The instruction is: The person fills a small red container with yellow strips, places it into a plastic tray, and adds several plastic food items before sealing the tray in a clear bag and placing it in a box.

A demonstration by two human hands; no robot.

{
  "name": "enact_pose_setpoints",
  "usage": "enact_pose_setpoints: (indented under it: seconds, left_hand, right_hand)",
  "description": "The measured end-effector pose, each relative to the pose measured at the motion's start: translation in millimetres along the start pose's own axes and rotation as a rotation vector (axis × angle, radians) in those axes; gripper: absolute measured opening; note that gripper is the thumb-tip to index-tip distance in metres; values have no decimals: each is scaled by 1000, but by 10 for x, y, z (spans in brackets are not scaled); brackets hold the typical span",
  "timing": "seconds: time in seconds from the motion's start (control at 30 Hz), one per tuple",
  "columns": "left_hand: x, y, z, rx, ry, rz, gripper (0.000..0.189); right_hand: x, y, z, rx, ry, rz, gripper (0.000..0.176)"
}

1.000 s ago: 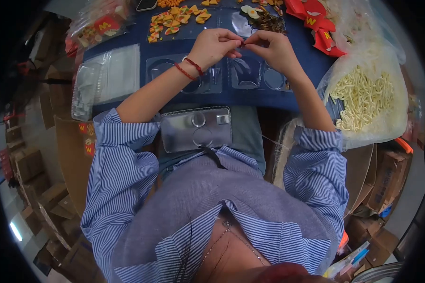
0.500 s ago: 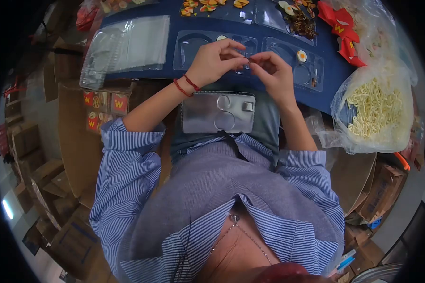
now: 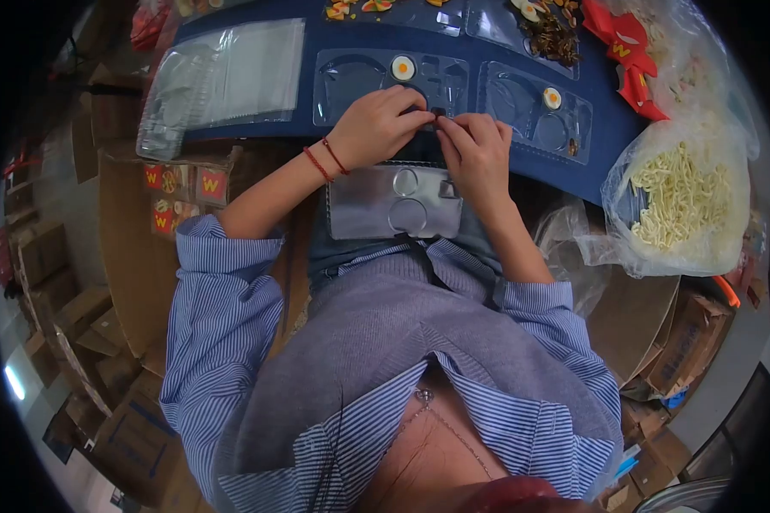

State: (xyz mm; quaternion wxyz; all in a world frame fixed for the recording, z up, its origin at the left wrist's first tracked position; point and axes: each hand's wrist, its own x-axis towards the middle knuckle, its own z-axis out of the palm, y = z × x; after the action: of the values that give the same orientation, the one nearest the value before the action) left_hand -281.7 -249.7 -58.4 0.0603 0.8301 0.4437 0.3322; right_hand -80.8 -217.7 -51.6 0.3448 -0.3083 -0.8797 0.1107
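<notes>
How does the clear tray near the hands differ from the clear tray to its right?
The left tray is partly covered by the left hand; the right tray is uncovered. The left tray sits nearly square to the view, while the right tray slants down to the right. The right tray has a small brown piece at its right end; the left tray shows none there. Both are moulded and show one egg-like piece.

Narrow lane between the left tray [image 3: 332, 96] and the right tray [image 3: 506, 107].
Blue cloth [image 3: 474, 81] shows along it; the right hand [image 3: 479, 158] blocks its near end, and a bulging bag of pale strands [image 3: 680, 201] obstructs the table's right side.
</notes>
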Motion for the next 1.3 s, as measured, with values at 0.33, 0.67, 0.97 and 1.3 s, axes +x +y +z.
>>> enact_pose_setpoints:
  seconds: [0.33, 0.67, 0.97, 1.3]
  left_hand:
    - [-65, -8, 8, 129, -15, 109, 29]
    - [66, 178, 19, 239, -132, 111, 37]
    - [816, 310, -151, 153, -82, 100, 35]
    - [1067, 316, -102, 122, -121, 85, 32]
  right_hand:
    - [-64, -33, -51, -86, -40, 16, 28]
    - [-522, 899, -1402, -251, 45, -29, 28]
    - [529, 2891, -2730, -453, 416, 162, 22]
    - [900, 5915, -2363, -681, -912, 389, 29]
